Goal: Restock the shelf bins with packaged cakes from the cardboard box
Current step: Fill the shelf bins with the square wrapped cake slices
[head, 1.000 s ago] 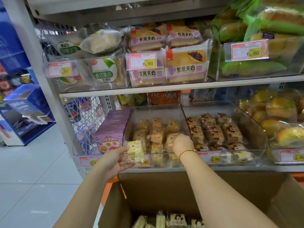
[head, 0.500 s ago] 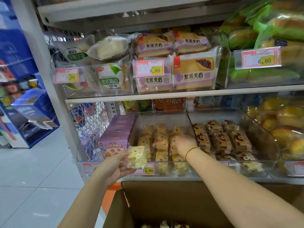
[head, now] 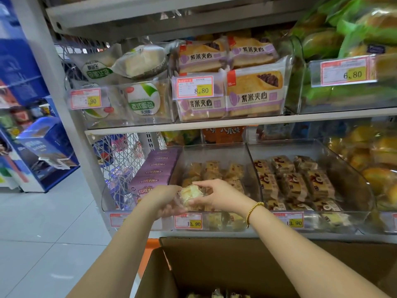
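**Two hands, one cake over the bin**

Both hands meet on a wrapped cake [head: 190, 195] above the middle bin [head: 214, 151]: left hand [head: 164, 201] cupping it from below, right hand [head: 217, 195] pinching its top edge with thumb and fingers. A handover, seemingly; next it needs setting among the rows. Tags read 13.90 [head: 188, 221], 8.80 [head: 195, 87]; bread [head: 254, 93] reads 紫米夹心. More cakes wait in the box [head: 214, 265].
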`<state>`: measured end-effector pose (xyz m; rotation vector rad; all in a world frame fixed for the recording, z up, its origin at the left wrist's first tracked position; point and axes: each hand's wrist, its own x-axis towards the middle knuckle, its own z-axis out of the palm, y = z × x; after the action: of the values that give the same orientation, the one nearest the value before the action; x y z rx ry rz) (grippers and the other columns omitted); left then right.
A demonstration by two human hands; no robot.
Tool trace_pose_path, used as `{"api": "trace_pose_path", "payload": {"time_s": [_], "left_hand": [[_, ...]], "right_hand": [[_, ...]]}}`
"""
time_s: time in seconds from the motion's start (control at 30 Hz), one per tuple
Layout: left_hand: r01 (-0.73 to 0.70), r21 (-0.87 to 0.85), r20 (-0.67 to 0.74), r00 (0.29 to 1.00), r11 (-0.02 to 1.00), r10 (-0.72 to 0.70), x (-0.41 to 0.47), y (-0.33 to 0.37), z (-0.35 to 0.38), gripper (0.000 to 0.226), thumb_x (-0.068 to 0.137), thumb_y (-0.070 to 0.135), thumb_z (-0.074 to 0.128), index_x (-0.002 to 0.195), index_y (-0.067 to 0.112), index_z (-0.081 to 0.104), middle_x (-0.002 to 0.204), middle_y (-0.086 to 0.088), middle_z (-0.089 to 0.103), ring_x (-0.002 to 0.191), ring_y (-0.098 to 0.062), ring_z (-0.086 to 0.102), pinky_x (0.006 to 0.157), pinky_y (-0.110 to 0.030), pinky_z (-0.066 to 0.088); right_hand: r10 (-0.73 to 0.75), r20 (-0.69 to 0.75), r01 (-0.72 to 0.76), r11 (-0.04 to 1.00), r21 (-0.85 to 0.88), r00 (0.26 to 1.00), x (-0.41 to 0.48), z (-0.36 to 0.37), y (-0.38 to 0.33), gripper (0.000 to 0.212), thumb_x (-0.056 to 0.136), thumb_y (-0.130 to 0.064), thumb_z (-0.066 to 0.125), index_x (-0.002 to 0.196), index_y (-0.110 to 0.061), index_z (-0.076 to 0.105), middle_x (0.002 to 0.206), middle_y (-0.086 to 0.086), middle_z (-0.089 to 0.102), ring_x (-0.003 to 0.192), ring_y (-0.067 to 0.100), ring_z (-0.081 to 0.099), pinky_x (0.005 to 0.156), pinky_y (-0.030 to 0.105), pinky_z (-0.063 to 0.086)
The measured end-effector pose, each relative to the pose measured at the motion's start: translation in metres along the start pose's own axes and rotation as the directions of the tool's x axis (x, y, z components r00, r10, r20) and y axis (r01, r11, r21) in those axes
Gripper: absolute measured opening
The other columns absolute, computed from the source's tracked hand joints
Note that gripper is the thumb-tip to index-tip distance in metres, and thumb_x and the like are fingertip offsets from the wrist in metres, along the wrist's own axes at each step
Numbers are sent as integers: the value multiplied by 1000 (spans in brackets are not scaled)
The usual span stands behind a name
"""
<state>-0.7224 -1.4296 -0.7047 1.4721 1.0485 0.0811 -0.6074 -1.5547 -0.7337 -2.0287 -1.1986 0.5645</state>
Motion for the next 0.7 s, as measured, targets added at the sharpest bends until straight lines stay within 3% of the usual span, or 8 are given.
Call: {"api": "trace_pose_path", "payload": {"time_s": [0.07, 0.13, 0.2, 0.23, 0.33, 0.43, 0.57, 0.7], "left_hand": [[-31, 191, -64, 997, 981, 44, 4, 4, 2, 24, 97, 23, 52, 94, 0, 57, 71, -18, 69, 42, -18, 63, 43, -20, 44], [-92, 307, -98, 987, 947, 128, 9, 2, 0, 27, 96, 26, 55, 100, -1, 57, 80, -19, 70, 48, -20, 66, 53, -27, 52], [-151, 407, -90, 975, 901, 204, 10, -3, 1, 24, 95, 25, 56, 98, 1, 58, 78, -16, 71, 55, -21, 67, 62, -31, 56], [-179, 456, -81, 967, 872, 241, 11, -7, 1, 18, 95, 22, 56, 95, 4, 60, 76, -13, 70, 57, -19, 66, 65, -31, 58], [-271, 612, -79, 914, 742, 399, 11, -22, 1, 13, 96, 15, 53, 89, 16, 63, 70, -3, 66, 55, -11, 58, 56, -26, 52], [-302, 707, -124, 838, 640, 532, 11, -40, 0, 21, 96, 18, 52, 107, 12, 70, 76, -2, 63, 55, -8, 52, 48, -20, 40], [-283, 790, -154, 767, 544, 623, 10, -60, 1, 25, 96, 24, 50, 112, 18, 68, 93, 2, 70, 75, -10, 59, 62, -20, 42], [-302, 777, -114, 795, 553, 596, 11, -80, -1, 36, 99, 19, 43, 133, 23, 55, 114, -2, 67, 92, -13, 63, 77, -21, 47]], "right_hand": [[61, 11, -61, 997, -44, 998, 2, -2, -1, 69, 77, -50, 72, 137, -22, 52, 131, 4, 58, 79, 15, 64, 65, 21, 49], [84, 1, -83, 990, -117, 996, 6, 2, 1, 58, 79, -46, 73, 126, -14, 61, 123, 4, 63, 96, 15, 64, 74, 20, 47], [80, -31, -84, 982, -171, 996, 8, 9, 4, 41, 78, -42, 75, 107, -14, 68, 104, 0, 67, 86, 9, 61, 71, 17, 47], [78, -41, -84, 977, -195, 996, 9, 13, 6, 44, 77, -42, 76, 109, -13, 68, 102, 0, 66, 85, 9, 59, 73, 19, 49], [52, -42, -60, 972, -227, 998, 12, 19, 11, 66, 77, -48, 73, 131, -12, 57, 127, 4, 62, 112, 18, 59, 95, 30, 50], [-8, -59, 1, 993, -121, 998, 12, 21, 13, 66, 83, -45, 68, 142, -23, 46, 144, 3, 48, 130, 19, 48, 106, 32, 41], [-95, -23, 89, 980, -180, 995, 15, 27, 14, 56, 89, -33, 64, 141, -36, 44, 155, 0, 29, 138, 21, 35, 111, 33, 31], [-163, -66, 144, 963, -230, 985, 17, 29, 8, 48, 88, -28, 67, 134, -27, 55, 142, 0, 49, 125, 17, 49, 103, 30, 40]]}}
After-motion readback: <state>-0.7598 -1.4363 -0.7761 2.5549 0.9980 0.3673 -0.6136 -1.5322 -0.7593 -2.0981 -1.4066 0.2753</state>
